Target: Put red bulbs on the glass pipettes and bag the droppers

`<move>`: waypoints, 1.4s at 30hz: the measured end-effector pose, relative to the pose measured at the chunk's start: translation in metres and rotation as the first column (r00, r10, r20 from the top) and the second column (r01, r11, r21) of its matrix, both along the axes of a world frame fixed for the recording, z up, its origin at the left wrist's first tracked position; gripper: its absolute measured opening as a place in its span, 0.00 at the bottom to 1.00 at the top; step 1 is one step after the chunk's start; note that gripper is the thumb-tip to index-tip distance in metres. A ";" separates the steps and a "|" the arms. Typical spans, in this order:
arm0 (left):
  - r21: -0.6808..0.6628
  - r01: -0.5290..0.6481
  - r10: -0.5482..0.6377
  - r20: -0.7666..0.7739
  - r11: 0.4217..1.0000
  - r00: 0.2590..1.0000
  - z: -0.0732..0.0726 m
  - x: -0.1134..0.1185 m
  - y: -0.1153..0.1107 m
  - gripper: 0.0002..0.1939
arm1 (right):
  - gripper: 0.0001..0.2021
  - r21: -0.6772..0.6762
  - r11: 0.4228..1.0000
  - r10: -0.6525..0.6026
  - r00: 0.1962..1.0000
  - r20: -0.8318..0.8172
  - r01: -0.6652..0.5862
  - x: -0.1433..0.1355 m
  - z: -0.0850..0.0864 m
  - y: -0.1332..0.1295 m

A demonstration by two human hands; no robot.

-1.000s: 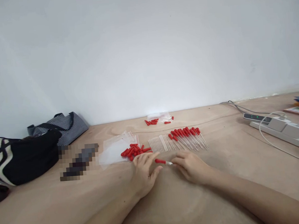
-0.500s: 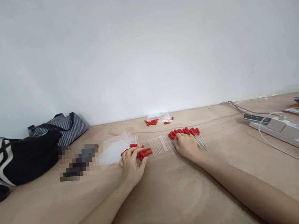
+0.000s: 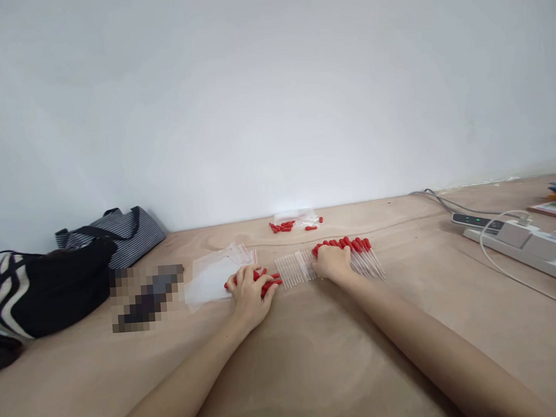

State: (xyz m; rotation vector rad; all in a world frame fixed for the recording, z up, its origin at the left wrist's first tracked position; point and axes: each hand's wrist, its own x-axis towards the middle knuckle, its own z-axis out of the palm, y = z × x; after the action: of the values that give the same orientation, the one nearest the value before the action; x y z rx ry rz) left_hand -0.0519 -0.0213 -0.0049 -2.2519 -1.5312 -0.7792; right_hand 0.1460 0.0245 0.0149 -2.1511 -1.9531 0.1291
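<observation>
My left hand (image 3: 250,297) lies over a small heap of red rubber dropper bulbs (image 3: 269,285), its fingers bent but spread apart on them. Right of it is a row of clear thin dropper tubes (image 3: 289,270) side by side, without bulbs. At the right end of those tubes my right hand (image 3: 333,262) is closed, fingertips pressed together; whatever they pinch is hidden behind the knuckles. Fitted droppers with red bulbs (image 3: 358,246) fan out just beyond and to the right of this hand.
Clear zip bags (image 3: 211,280) lie left of the heap. More loose bulbs (image 3: 282,227) and a small bag (image 3: 294,215) sit near the wall. A striped bag (image 3: 127,235) and black cloth (image 3: 69,290) are at left, a power strip (image 3: 538,247) with cables at right.
My right hand has shifted slightly left along the row, toward the tubes without bulbs. The left hand has moved a little to the right over the bulbs.
</observation>
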 end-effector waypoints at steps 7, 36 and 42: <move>-0.062 0.038 -0.038 -0.005 0.997 0.999 0.001 0.003 0.008 0.05 | 0.10 -0.035 0.999 -0.030 0.999 -0.042 0.029 -0.003 0.000 0.006; -0.277 0.353 -0.300 0.218 0.894 0.929 0.004 0.028 -0.036 0.08 | 0.13 0.435 0.664 0.731 0.651 -0.204 -0.609 0.044 -0.027 -0.088; -0.282 0.377 -0.320 0.228 0.883 0.920 0.006 0.030 -0.037 0.08 | 0.13 0.410 0.665 0.734 0.649 -0.200 -0.625 0.038 -0.028 -0.091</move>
State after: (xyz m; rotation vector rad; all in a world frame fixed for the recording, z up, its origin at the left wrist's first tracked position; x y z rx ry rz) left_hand -0.0216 -0.0584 0.0013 -2.8257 -1.4261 -0.8998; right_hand 0.1845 -0.0663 -0.0133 -0.9959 -2.2671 0.2925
